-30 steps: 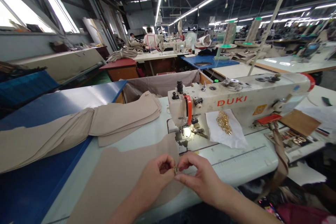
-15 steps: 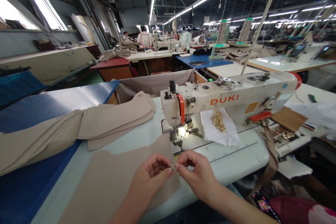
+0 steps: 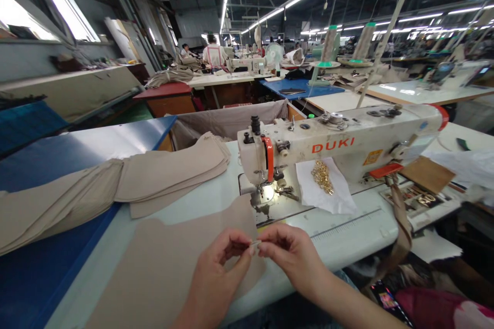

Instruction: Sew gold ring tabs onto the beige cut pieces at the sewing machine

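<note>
My left hand [image 3: 221, 270] and my right hand [image 3: 292, 254] meet fingertip to fingertip in front of the sewing machine [image 3: 297, 151]. Both are closed in a pinch on a small, thin, light-coloured piece [image 3: 255, 242]; the fingers cover most of it, so its kind cannot be told. Under the hands a large beige fabric panel [image 3: 165, 257] lies flat, its far edge near the lit needle area. Gold metal fittings [image 3: 322, 177] lie heaped on a white sheet [image 3: 341, 198] on the machine bed, right of the needle.
Stacked beige panels [image 3: 173, 172] lie to the left, reaching over a blue table [image 3: 31, 288]. At the right are a tray of small parts [image 3: 419, 198], a hanging beige strap [image 3: 401, 221] and a phone [image 3: 388, 298]. Thread cones [image 3: 329, 46] stand behind the machine; people sit farther back.
The fingertips have shifted slightly around the small piece, and the left hand's fingers look a little more drawn in. The panel and machine stay put; the view has moved slightly.
</note>
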Demonstrator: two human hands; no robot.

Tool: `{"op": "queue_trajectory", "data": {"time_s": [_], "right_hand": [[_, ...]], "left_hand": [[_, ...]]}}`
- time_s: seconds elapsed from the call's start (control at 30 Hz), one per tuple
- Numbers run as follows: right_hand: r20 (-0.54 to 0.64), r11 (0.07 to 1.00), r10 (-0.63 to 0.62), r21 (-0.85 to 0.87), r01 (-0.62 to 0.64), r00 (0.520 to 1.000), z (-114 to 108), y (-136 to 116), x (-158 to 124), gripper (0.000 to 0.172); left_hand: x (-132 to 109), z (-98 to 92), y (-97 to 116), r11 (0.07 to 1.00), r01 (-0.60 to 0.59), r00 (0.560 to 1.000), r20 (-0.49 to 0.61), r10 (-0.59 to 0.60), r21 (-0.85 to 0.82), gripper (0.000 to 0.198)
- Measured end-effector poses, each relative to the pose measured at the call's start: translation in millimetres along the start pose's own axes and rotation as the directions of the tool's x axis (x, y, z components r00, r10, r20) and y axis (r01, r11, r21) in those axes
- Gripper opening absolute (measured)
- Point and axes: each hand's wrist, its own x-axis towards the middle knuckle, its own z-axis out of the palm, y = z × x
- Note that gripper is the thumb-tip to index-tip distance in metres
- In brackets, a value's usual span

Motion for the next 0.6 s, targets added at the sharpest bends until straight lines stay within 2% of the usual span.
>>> {"op": "queue_trajectory", "data": {"time_s": [0.1,0.2,0.37,0.5,0.6], "right_hand": [[0.001,0.998,-0.004,-0.064,0.004,1.000,-1.6,-1.9,1.4,0.007],[0.011,0.978,-0.030,-0.206,0.032,0.999,-4.0,-6.7,3.7,0.008],[0.071,0.849,-0.117,-0.511,0.136,0.991,-8.7,-11.7,3.5,0.011],[0.070,0.807,-0.169,-0.564,0.178,0.983,-10.2,-7.3,2.1,0.013],[0.028,0.817,-0.138,-0.562,0.129,0.990,-11.2,-2.4,4.8,0.014]], "left_hand": [[-0.9,-0.2,-2.8,1.000,-0.022,1.000,-0.002,0.022,0.017,0.004],[0.2,-1.9,-6.2,0.999,-0.016,1.000,0.018,0.016,0.037,0.008],[3.7,-7.7,-13.3,0.985,-0.014,0.992,0.127,-0.008,0.171,0.011],[11.8,-16.3,-17.5,0.968,-0.047,0.980,0.198,-0.003,0.246,0.008],[30.7,-25.5,-25.4,0.947,-0.089,0.959,0.282,-0.002,0.308,0.018]]}}
